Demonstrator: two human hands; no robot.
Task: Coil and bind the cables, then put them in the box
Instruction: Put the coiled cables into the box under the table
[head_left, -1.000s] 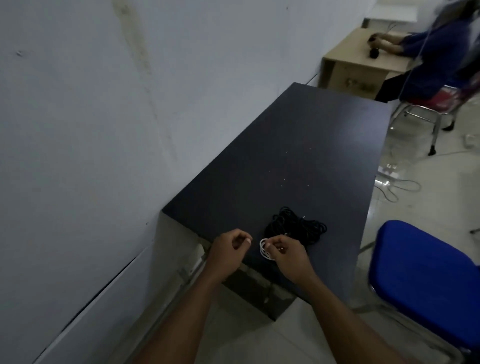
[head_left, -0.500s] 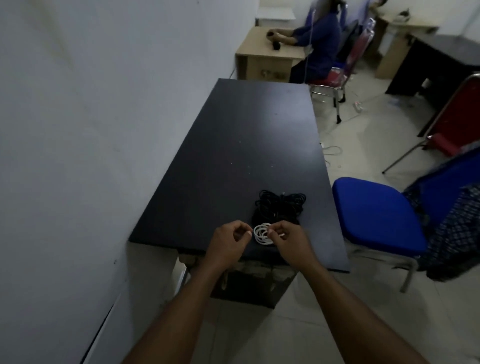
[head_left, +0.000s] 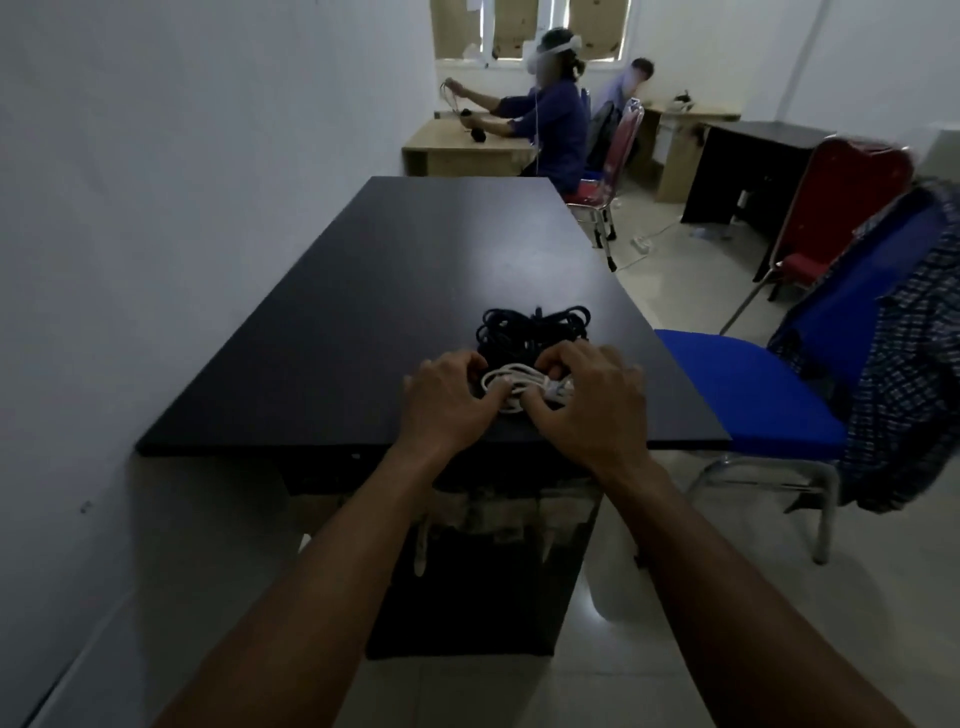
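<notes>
Near the front edge of the black bench (head_left: 332, 322), the left hand (head_left: 447, 400) and right hand (head_left: 589, 405) both pinch a small white cable coil (head_left: 519, 387) between their fingertips. Just behind the coil, a pile of black cables (head_left: 530, 330) lies on the bench. Right of the bench stands a blue chair (head_left: 748, 395).
</notes>
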